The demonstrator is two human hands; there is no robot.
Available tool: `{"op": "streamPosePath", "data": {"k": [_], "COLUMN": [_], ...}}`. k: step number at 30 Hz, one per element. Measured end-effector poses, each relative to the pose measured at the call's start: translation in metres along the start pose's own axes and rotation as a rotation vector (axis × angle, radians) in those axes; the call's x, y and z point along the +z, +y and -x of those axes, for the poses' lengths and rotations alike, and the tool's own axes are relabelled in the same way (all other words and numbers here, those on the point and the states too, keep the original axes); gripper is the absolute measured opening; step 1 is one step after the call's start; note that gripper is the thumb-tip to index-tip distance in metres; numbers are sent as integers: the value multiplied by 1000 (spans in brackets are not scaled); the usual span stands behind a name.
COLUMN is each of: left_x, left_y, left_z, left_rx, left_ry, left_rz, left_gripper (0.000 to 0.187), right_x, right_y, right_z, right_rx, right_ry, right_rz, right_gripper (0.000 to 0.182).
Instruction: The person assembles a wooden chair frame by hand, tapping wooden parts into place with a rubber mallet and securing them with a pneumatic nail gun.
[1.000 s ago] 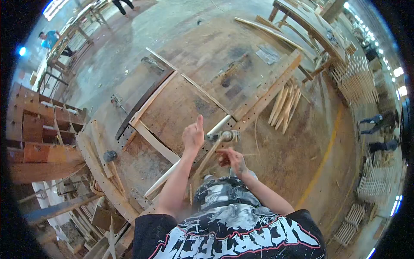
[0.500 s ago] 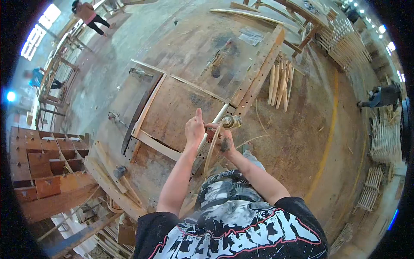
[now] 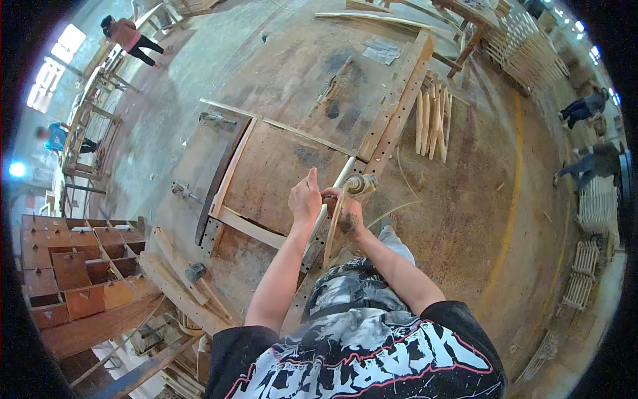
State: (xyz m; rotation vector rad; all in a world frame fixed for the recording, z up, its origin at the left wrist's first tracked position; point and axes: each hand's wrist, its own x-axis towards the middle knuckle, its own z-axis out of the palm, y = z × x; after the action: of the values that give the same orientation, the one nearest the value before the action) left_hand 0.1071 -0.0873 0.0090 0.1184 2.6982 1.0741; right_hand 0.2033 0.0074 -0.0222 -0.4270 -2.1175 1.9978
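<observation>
My right hand (image 3: 347, 211) is wrapped around a power tool with a round metal head (image 3: 362, 184); the tool's exact kind is hard to make out. A pale hose (image 3: 334, 229) curves down from it toward my body. My left hand (image 3: 306, 201) is closed beside it, thumb pointing up, and its palm side is hidden. Both hands are over a pale wooden rail (image 3: 345, 171) along the near side of a wooden frame. The frame's far rail (image 3: 236, 163) lies beside a dark curved bar (image 3: 219, 189), and a curved slat (image 3: 249, 228) joins at the left end.
A long beam with holes (image 3: 399, 96) runs along the bench top's right side. Metal clamps (image 3: 185, 191) sit on the left. Several wooden pieces (image 3: 433, 123) lie on the floor at right. A compartmented wooden cabinet (image 3: 86, 259) stands at left. Other people (image 3: 133, 40) are farther off.
The camera view has shifted slightly. Both hands stay close together at the rail, with the tool still in my right hand. Another person has come into view at the far right.
</observation>
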Motion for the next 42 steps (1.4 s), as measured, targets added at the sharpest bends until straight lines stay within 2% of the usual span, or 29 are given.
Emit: {"op": "streamPosePath", "data": {"k": [4, 7, 10, 13, 14, 17, 18, 19, 20, 23, 24, 26, 27, 28, 29, 31, 32, 35, 36, 37, 39, 42], "left_x": [-2, -5, -3, 1, 2, 11, 4, -12, -23, -38, -42, -49, -52, -50, -54, -68, -67, -51, -52, -49, -43, -12], "left_y": [2, 6, 6, 3, 0, -12, -7, 0, 3, 1, -3, 3, 8, 20, 22, 18, 1, -61, -40, -39, -43, -93], "left_z": [0, 6, 12, 19, 21, 21, 14, 8, 1, -32, -43, -60, -65, -63, -76, -100, -105, -108, -115, -121, -120, -104], "left_rx": [15, 48, 46, 47, 49, 144, 126, 106, 81, -198, -260, -173, -133, -234, -342, -560, -676, -814, -775, -804, -859, -928], "left_ry": [36, 48, 61, 55, 50, 11, -104, -218, -333, -553, -624, -582, -575, -420, -428, -440, -375, -162, -41, -21, 23, -8], "left_rz": [-3, -6, 43, 111, 130, 134, 110, 86, 62, 405, 468, 436, 412, 361, 320, 244, 383, 527, 469, 394, 249, -55], "left_gripper": [71, 69, 65, 59, 57, 57, 55, 53, 52, 42, 32, 33, 34, 30, 28, 26, 19, 14, 13, 14, 19, 36], "right_x": [-10, -46, -80, -100, -102, -87, -85, -83, -80, -53, -45, -28, -20, -7, -5, -10, -12, -9, -5, 2, 13, 39], "right_y": [2, 6, 29, 24, 43, 14, 24, 22, 19, -31, -3, 7, -11, -3, 6, -32, -47, -23, 4, 38, 83, 123], "right_z": [3, 29, 48, 26, 14, -11, -21, -28, -34, -54, -55, -79, -95, -100, -112, -160, -186, -246, -264, -282, -324, -364], "right_rx": [-187, -233, 350, 830, 900, 971, 950, 974, 1000, 1093, 917, 702, 670, 563, 487, 321, 81, 22, 28, 37, -20, 87], "right_ry": [-7, -151, -239, -13, 27, -66, -134, -154, -177, -373, -476, -662, -752, -800, -920, -1149, -1279, -1213, -993, -766, -404, -367], "right_rz": [211, 508, -27, -880, -903, -798, -778, -740, -704, -483, -278, -9, 61, -129, -61, 80, 431, 415, 238, 73, 258, 411], "right_gripper": [26, 33, 44, 70, 76, 69, 61, 60, 59, 52, 53, 56, 57, 59, 58, 55, 47, 36, 33, 31, 28, 30]}}
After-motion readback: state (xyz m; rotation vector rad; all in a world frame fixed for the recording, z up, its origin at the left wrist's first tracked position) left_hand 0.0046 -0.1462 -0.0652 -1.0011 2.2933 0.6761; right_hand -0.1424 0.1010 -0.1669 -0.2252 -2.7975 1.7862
